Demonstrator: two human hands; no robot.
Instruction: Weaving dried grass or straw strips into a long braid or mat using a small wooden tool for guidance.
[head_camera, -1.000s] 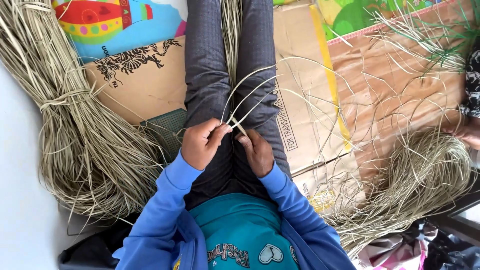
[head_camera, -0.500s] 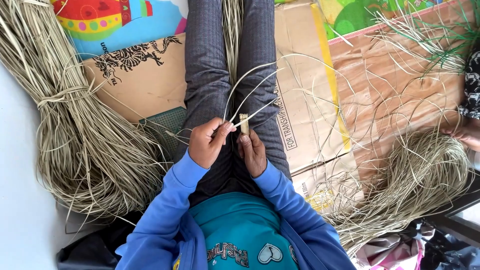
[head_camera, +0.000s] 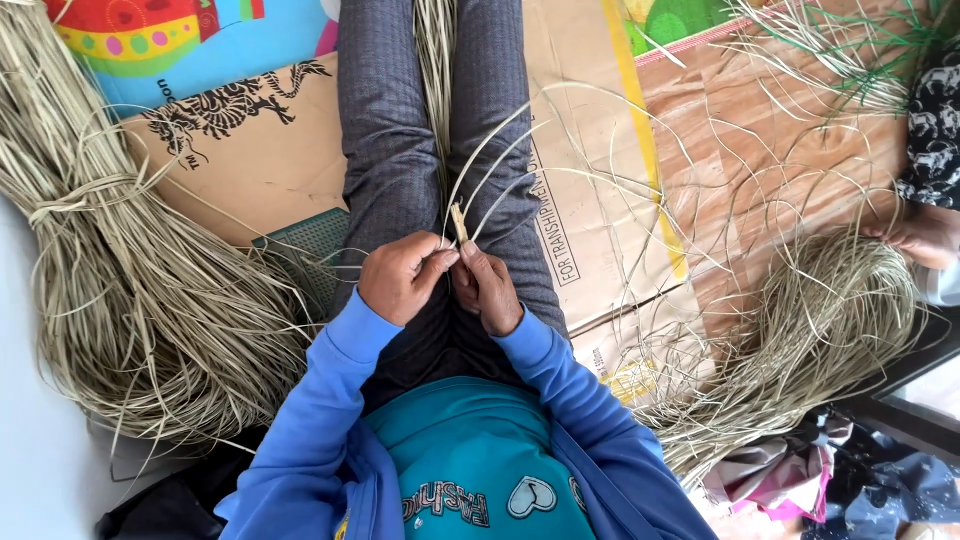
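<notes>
Both hands meet over the lap of the grey trousers (head_camera: 400, 150). The left hand (head_camera: 400, 278) has its fingers closed, pinching thin pale straw strands (head_camera: 490, 160) that bend away toward twelve o'clock. The right hand (head_camera: 487, 290) is closed around one short tan stick (head_camera: 459, 222), which pokes up just past the fingertips. One big tied bundle of dry straw (head_camera: 150, 300) fills the nine o'clock side. One loose straw heap (head_camera: 820, 320) lies at three o'clock. Flat brown cardboard (head_camera: 270, 170) shows between them, with bare room beside the legs.
</notes>
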